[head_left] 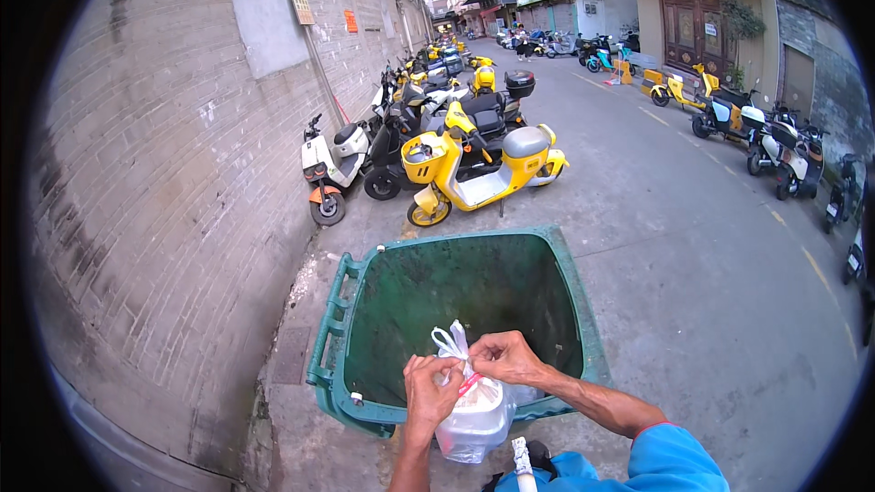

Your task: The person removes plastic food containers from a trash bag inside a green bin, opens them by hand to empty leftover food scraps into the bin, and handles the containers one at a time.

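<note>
A thin, see-through plastic bag hangs at the near rim of an open green wheeled bin. Inside the bag show pale shapes like takeaway containers, and a strip of red. My left hand pinches the bag's gathered neck from the left. From the right, my right hand grips the same neck close to the knot, its fingers closed. The white handle loops stick up between both hands. A pale rod with a whitish wrapped end stands in front of my body, by my blue clothing.
A yellow scooter stands just beyond the bin, with a row of parked scooters behind it. On the left rises a brick wall. More scooters line the road's right side. A person is far down the lane.
</note>
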Demonstrator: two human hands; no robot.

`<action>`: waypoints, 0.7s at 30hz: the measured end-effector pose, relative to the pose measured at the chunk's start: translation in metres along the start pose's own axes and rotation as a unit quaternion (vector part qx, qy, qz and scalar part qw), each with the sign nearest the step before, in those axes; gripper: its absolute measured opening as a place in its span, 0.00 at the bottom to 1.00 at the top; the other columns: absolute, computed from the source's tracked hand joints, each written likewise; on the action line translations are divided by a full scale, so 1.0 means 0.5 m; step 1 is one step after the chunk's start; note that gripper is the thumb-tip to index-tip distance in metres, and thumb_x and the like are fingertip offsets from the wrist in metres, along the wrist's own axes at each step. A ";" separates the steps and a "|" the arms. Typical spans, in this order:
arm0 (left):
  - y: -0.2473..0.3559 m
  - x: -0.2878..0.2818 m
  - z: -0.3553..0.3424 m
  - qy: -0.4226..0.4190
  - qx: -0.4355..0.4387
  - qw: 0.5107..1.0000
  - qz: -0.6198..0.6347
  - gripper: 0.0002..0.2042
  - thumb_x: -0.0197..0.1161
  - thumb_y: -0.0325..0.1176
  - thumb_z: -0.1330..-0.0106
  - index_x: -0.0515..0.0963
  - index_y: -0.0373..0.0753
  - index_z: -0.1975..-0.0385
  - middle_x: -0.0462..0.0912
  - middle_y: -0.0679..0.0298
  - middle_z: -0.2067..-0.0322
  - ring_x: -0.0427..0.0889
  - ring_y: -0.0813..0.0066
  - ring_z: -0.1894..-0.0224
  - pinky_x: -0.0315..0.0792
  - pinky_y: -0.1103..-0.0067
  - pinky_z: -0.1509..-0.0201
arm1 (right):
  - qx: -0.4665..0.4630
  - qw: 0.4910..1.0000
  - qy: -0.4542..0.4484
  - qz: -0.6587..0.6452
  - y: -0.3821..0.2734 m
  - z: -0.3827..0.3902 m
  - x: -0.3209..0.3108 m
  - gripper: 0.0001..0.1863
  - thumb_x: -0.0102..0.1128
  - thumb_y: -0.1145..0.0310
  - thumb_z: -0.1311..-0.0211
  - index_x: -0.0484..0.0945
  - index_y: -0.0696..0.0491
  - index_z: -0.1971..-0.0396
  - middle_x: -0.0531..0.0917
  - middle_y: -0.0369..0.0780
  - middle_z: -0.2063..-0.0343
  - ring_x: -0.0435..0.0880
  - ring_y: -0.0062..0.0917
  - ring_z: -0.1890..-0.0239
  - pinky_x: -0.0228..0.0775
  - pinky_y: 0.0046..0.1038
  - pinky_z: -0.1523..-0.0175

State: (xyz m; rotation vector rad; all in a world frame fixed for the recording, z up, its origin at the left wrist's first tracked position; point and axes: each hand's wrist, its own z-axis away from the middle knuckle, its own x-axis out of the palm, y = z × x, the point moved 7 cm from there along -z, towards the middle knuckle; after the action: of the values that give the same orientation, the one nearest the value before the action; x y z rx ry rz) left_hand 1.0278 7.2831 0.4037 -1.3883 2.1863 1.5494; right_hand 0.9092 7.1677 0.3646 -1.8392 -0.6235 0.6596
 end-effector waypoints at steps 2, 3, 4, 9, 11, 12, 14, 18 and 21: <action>-0.001 0.006 0.008 -0.001 -0.016 1.000 -0.005 0.05 0.67 0.30 0.47 0.85 0.39 0.72 0.77 0.65 0.78 0.77 0.66 0.68 0.63 0.65 0.41 | -0.055 0.996 0.019 0.065 -0.026 0.006 0.000 0.09 0.67 0.71 0.49 0.83 0.60 0.70 0.83 0.39 0.80 0.80 0.17 0.78 0.72 0.23 0.72; -0.001 0.006 0.010 0.005 -0.008 1.000 -0.016 0.05 0.67 0.30 0.47 0.85 0.39 0.72 0.77 0.64 0.78 0.77 0.66 0.67 0.63 0.65 0.41 | -0.082 0.991 0.028 0.098 -0.043 0.010 0.001 0.09 0.68 0.70 0.49 0.83 0.59 0.70 0.83 0.39 0.79 0.81 0.18 0.79 0.73 0.24 0.73; -0.003 0.006 0.013 0.012 -0.001 1.000 -0.027 0.05 0.67 0.30 0.47 0.85 0.39 0.72 0.77 0.64 0.78 0.77 0.66 0.67 0.63 0.65 0.40 | -0.104 0.984 0.031 0.139 -0.063 0.016 0.005 0.09 0.67 0.70 0.49 0.82 0.58 0.69 0.82 0.39 0.79 0.81 0.21 0.78 0.73 0.26 0.73; 0.007 -0.001 0.026 0.032 0.014 0.997 -0.064 0.04 0.67 0.30 0.47 0.84 0.39 0.73 0.77 0.64 0.78 0.77 0.65 0.67 0.62 0.63 0.39 | -0.237 0.928 0.004 0.286 -0.153 0.049 0.035 0.08 0.66 0.70 0.46 0.78 0.55 0.68 0.77 0.39 0.76 0.80 0.33 0.75 0.70 0.34 0.75; 0.020 0.003 0.029 0.034 0.022 0.997 -0.073 0.04 0.66 0.30 0.47 0.84 0.39 0.73 0.77 0.64 0.77 0.77 0.64 0.67 0.62 0.63 0.39 | -0.245 0.912 -0.016 0.329 -0.160 0.049 0.034 0.08 0.64 0.70 0.47 0.79 0.55 0.68 0.77 0.40 0.75 0.80 0.36 0.73 0.69 0.37 0.74; 0.029 0.003 0.029 0.032 0.026 0.997 -0.070 0.04 0.66 0.30 0.47 0.84 0.39 0.73 0.78 0.63 0.77 0.77 0.63 0.66 0.61 0.62 0.38 | -0.245 0.903 -0.026 0.351 -0.152 0.042 0.031 0.08 0.64 0.70 0.47 0.80 0.55 0.67 0.77 0.40 0.75 0.80 0.36 0.73 0.70 0.37 0.74; 0.035 0.004 0.032 0.036 0.038 0.996 -0.077 0.04 0.66 0.29 0.47 0.84 0.39 0.73 0.78 0.63 0.77 0.77 0.63 0.66 0.61 0.61 0.38 | -0.217 0.897 -0.053 0.380 -0.147 0.032 0.030 0.10 0.63 0.69 0.49 0.81 0.56 0.67 0.79 0.42 0.74 0.82 0.38 0.72 0.71 0.38 0.73; 0.053 0.003 0.036 0.040 0.064 0.994 -0.081 0.03 0.66 0.28 0.47 0.84 0.37 0.74 0.76 0.62 0.78 0.77 0.64 0.67 0.61 0.62 0.37 | -0.113 0.924 -0.093 0.354 -0.129 0.012 0.016 0.12 0.63 0.68 0.53 0.82 0.59 0.70 0.84 0.47 0.73 0.84 0.43 0.71 0.73 0.43 0.69; 0.064 0.006 0.040 0.050 0.090 0.990 -0.095 0.03 0.66 0.28 0.47 0.84 0.38 0.74 0.76 0.62 0.78 0.77 0.64 0.67 0.61 0.62 0.37 | -0.049 0.930 -0.125 0.343 -0.110 0.001 0.007 0.12 0.63 0.67 0.55 0.82 0.59 0.71 0.85 0.46 0.75 0.85 0.42 0.72 0.75 0.42 0.67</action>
State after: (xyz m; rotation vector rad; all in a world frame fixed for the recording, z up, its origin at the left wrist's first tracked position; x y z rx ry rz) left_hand 0.9951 7.2987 0.4146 -1.5921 2.1149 1.2129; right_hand 0.9050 7.1886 0.4155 -2.0873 -0.1508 1.3588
